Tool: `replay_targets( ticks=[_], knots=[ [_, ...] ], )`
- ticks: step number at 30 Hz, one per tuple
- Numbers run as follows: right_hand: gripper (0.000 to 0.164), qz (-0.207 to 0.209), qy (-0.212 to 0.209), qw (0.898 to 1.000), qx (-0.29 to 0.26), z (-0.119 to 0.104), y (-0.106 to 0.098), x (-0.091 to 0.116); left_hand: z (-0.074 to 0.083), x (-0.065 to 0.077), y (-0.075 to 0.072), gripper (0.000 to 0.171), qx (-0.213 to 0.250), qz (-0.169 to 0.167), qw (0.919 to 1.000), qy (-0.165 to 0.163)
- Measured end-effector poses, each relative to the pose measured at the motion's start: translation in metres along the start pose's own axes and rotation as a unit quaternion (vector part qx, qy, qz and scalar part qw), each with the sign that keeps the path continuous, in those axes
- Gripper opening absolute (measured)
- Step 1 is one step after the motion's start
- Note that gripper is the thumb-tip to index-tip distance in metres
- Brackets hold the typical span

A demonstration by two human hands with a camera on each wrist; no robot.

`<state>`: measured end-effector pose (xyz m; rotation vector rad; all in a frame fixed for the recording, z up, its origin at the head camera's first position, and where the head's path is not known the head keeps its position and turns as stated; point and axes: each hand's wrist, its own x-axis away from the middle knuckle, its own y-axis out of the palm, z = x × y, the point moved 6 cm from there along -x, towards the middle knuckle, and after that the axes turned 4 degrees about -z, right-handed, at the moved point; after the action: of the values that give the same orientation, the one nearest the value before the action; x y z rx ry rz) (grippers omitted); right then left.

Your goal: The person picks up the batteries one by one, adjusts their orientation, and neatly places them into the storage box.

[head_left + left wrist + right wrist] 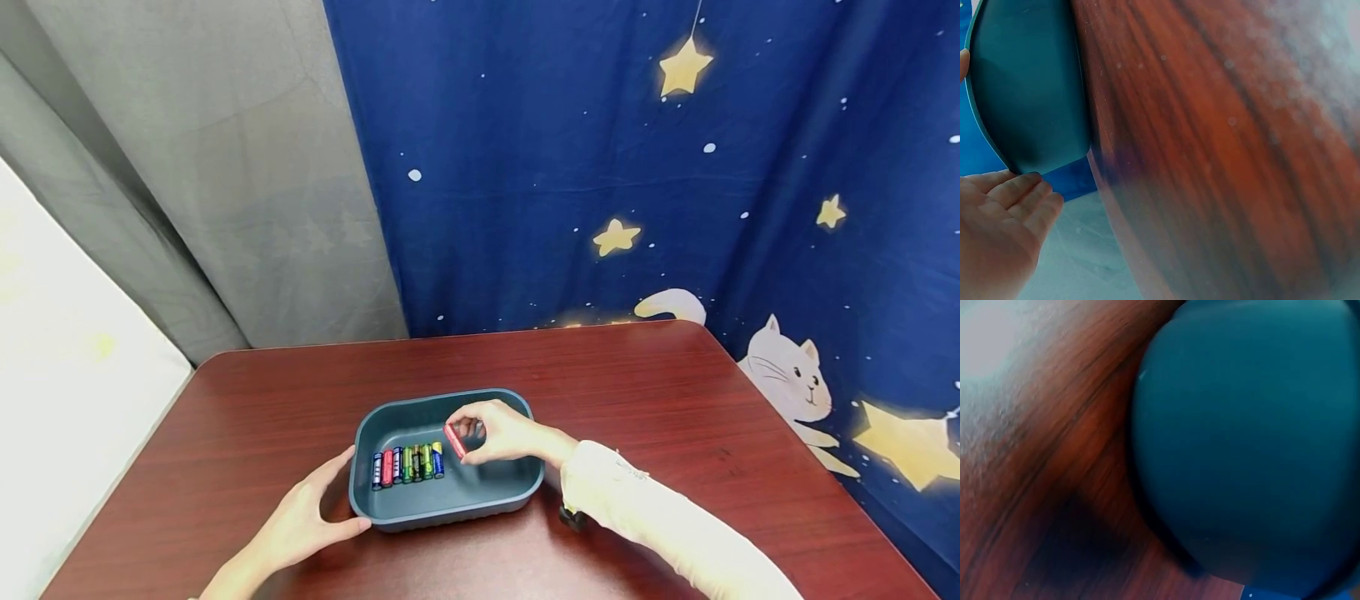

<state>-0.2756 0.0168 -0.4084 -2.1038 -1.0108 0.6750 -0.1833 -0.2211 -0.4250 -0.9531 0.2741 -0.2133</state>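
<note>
A dark teal rectangular bin [480, 490] stands on the table. Against the left part of its floor lie several small cylindrical batteries [408, 464] side by side, in blue, red, green and yellow wraps. Over the bin, my right hand [504, 431] pinches a red battery [454, 441] between thumb and fingers, tilted and just right of the row. My left hand [300, 518] spans the bin's left end, its thumb and extended fingers touching the rim. In the left wrist view, the left hand's fingers [1025, 194] rest straight against the bin's edge. The right wrist view is blurred and shows no hand.
The reddish-brown wooden table [600, 375] extends around the bin. Behind it hang a grey curtain [300, 208] and a blue curtain [510, 233] with stars and a white cat. A white surface [67, 350] borders the table's left side.
</note>
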Motion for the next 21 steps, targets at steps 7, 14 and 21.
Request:
replay_targets(
  ticks=[7, 14, 21],
  knots=[
    [0.046, -0.072, 0.016, 0.996, 0.051, 0.001, 0.014, -0.006, 0.001, 0.000, -0.001, 0.089, 0.003, 0.004, 1.0000, 0.002],
    [0.044, -0.095, 0.043, 0.991, 0.089, 0.001, 0.022, -0.012, 0.001, 0.000, -0.001, 0.090, 0.002, 0.004, 1.0000, 0.004],
    [0.042, -0.095, 0.078, 0.981, 0.148, 0.003, 0.027, -0.017, 0.001, 0.000, 0.000, 0.089, 0.004, 0.001, 1.0000, 0.001]
  ],
)
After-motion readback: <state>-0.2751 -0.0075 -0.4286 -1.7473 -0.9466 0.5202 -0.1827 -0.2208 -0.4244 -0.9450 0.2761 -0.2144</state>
